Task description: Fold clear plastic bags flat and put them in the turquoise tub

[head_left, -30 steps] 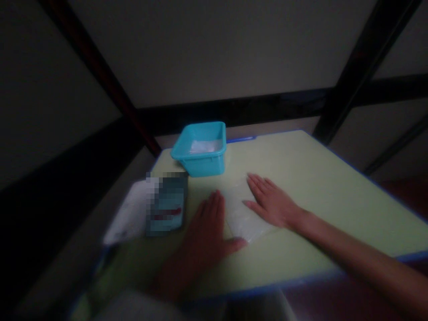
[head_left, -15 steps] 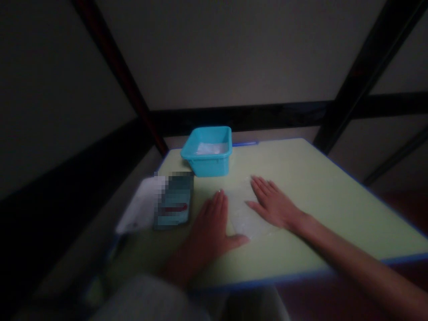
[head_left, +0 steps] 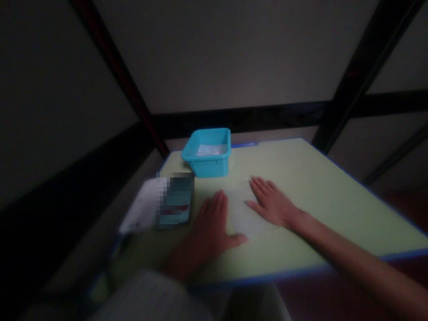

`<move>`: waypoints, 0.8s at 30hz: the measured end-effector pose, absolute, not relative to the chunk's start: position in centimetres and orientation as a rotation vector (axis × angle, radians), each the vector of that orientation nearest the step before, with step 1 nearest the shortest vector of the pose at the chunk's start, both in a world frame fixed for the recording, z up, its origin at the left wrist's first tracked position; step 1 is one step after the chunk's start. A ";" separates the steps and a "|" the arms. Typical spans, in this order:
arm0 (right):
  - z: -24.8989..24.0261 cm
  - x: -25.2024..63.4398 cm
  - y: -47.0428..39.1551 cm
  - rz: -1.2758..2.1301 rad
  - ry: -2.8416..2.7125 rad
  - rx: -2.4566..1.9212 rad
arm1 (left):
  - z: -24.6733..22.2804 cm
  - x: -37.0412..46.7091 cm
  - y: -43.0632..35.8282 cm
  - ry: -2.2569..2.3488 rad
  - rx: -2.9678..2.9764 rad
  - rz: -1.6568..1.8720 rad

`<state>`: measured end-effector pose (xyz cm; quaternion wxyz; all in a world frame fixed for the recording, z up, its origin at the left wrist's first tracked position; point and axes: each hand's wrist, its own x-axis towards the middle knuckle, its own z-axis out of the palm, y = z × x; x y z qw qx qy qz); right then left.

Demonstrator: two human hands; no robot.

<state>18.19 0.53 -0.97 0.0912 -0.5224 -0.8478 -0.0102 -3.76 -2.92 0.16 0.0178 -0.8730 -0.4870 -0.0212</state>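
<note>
A thin, clear plastic sheet or bag (head_left: 245,218) lies flat on the pale yellow-green table (head_left: 301,178). My left hand (head_left: 212,225) rests palm down at its left edge, the thumb stretched out towards the sheet's near corner. On the right side of the sheet my right hand (head_left: 272,203) lies flat with its fingers spread. Neither hand grips anything. Beyond the hands stands a turquoise plastic basket (head_left: 210,167) with whitish, flat material (head_left: 212,150) inside.
Left of my left hand lies a dark, pixelated, phone-like object (head_left: 177,200), beside a white paper (head_left: 143,205) at the table's left edge. A blue strip (head_left: 245,145) lies at the back edge, near a wall.
The view has shifted very slightly. Both hands remain flat in nearly the same places on the sheet, and nothing else has visibly moved.
</note>
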 end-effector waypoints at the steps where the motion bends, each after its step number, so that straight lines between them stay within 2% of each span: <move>1: -1.0 18.2 0.6 -0.031 -2.513 -1.551 | 0.1 -3.8 -2.9 -1.516 -2.716 -0.075; 15: -1.1 18.9 0.5 -0.068 -2.517 -1.497 | -0.7 -4.1 -2.6 -1.485 -2.722 -0.198; 24: -0.5 21.4 0.8 -0.068 -2.464 -1.679 | -0.3 -3.9 -2.7 -1.514 -2.726 -0.162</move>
